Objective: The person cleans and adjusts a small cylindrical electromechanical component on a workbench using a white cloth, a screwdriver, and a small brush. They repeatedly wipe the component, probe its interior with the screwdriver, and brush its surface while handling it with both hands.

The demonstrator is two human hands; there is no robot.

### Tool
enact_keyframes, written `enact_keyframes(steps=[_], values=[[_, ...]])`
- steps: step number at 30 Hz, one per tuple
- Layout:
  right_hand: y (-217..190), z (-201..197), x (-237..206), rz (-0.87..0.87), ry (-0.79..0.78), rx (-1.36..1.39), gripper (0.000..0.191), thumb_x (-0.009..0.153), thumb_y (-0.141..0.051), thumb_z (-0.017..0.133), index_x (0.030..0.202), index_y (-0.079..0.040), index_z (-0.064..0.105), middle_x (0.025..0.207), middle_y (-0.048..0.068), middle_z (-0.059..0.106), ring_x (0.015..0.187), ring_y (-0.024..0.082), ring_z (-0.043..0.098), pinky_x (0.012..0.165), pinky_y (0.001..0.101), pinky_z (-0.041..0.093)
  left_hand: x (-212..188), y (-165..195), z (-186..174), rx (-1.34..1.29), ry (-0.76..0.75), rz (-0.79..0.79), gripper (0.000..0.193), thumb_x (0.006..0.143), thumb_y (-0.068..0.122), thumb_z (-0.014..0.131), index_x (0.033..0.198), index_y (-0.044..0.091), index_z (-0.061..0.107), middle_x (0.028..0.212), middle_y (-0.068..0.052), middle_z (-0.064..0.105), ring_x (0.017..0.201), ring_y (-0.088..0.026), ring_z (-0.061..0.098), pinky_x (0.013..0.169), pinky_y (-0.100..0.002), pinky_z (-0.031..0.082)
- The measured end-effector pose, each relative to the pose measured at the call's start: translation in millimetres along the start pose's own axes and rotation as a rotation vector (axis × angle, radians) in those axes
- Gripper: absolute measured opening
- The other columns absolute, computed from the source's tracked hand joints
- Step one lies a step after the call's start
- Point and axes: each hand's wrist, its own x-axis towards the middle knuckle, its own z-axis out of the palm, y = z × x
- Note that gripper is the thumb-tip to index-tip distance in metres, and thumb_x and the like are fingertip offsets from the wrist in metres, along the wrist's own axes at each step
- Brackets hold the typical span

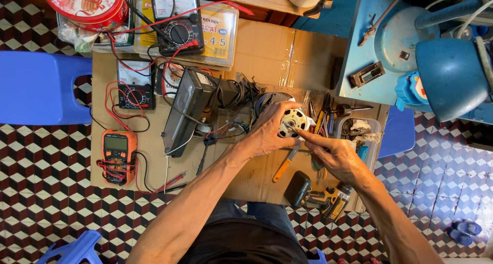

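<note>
Far left, a blue stool (38, 87), then an orange multimeter (117, 152) with red leads on the cardboard sheet (267, 53). Moving in, the left hand (267, 133) wraps its fingers around a small electric motor (291, 121), held just above the cardboard at centre. The right hand (336, 153) pinches its fingertips at the motor's shaft end. It looks dense, rigid metal, so the casing is the safe hold, away from the windings. Below, 1 cordless drill (323, 198).

Above my hands, a round red tin (84, 4), a yellow-labelled clear box (218, 35); left, an orange meter's grey screen (116, 143).
</note>
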Motion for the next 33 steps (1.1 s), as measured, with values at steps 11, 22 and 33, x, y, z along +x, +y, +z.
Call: enact_keyframes(steps=[11, 22, 33], values=[[-43.6, 21.6, -18.4, 0.213, 0.112, -0.06, 0.045, 0.098, -0.016, 0.058, 0.142, -0.026, 0.061, 0.056, 0.011, 0.06, 0.047, 0.017, 0.058, 0.047, 0.0386, 0.048, -1.3, 3.9, -0.4, 0.017, 0.023, 0.038, 0.086, 0.077, 0.028, 0.09, 0.148, 0.012, 0.042, 0.146, -0.013, 0.05, 0.141, -0.034, 0.044, 0.119, -0.047, 0.035], [-66.8, 44.8, -19.9, 0.027, 0.285, -0.465, 0.051, 0.091, -0.011, 0.06, 0.142, -0.014, 0.057, 0.072, 0.02, 0.069, 0.059, 0.038, 0.068, 0.055, 0.0505, 0.053, -1.4, -2.6, 2.3, 0.027, 0.042, 0.056, 0.081, 0.08, 0.03, 0.082, 0.148, 0.012, 0.043, 0.146, -0.014, 0.052, 0.14, -0.034, 0.046, 0.12, -0.047, 0.036], [-71.8, 32.1, -20.7, 0.293, 0.221, 0.016, 0.04, 0.1, -0.018, 0.056, 0.139, -0.021, 0.064, 0.059, 0.023, 0.064, 0.048, 0.024, 0.058, 0.047, 0.0448, 0.048, -2.0, -6.3, 6.0, -0.032, 0.006, -0.005, 0.089, 0.074, 0.035, 0.087, 0.148, 0.014, 0.043, 0.148, -0.013, 0.051, 0.143, -0.034, 0.043, 0.121, -0.048, 0.035]])
